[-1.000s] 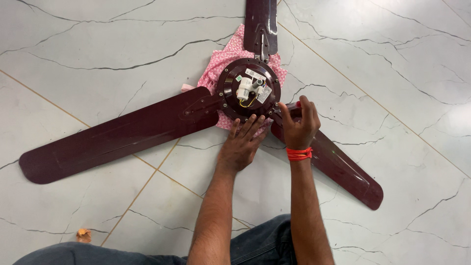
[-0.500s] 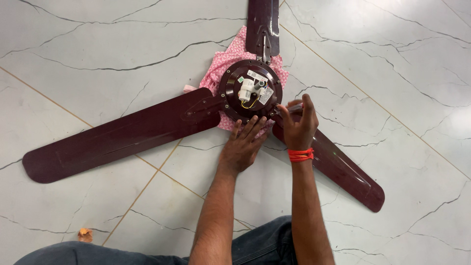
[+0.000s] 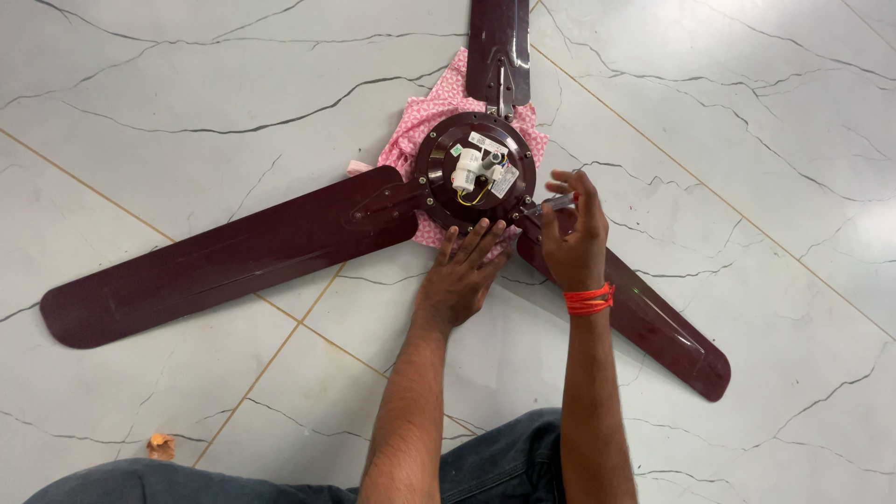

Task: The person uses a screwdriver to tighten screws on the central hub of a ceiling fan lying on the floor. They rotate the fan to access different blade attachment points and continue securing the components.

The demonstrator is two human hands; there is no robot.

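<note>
Nearest to me are the person's knees in blue jeans (image 3: 280, 481), at the bottom of the view, with a small orange scrap (image 3: 161, 445) lying on the marble floor (image 3: 187, 103) just left of them. Both forearms reach forward from there to the fan motor hub (image 3: 476, 173), which I take as the landmark.

The left hand (image 3: 462, 275) lies flat just below the hub, fingers spread wide and touching its lower rim, holding nothing. The right hand (image 3: 571, 238), with an orange thread band (image 3: 588, 299) at the wrist, sits at the hub's lower right. It is closed narrowly around a slim screwdriver (image 3: 549, 205) whose tip points at the hub's edge, where the lower-right blade (image 3: 644, 317) joins.

Compared with a second ago, the right hand has lifted and turned slightly, so the tool now shows clearly; the left hand has stayed braced. I judge that a blade screw is being worked.

The left blade (image 3: 215, 261) stretches away from the hub's left. Beyond and under the hub lies a pink cloth (image 3: 425, 121), and the top blade (image 3: 497, 42) runs off the far edge.
</note>
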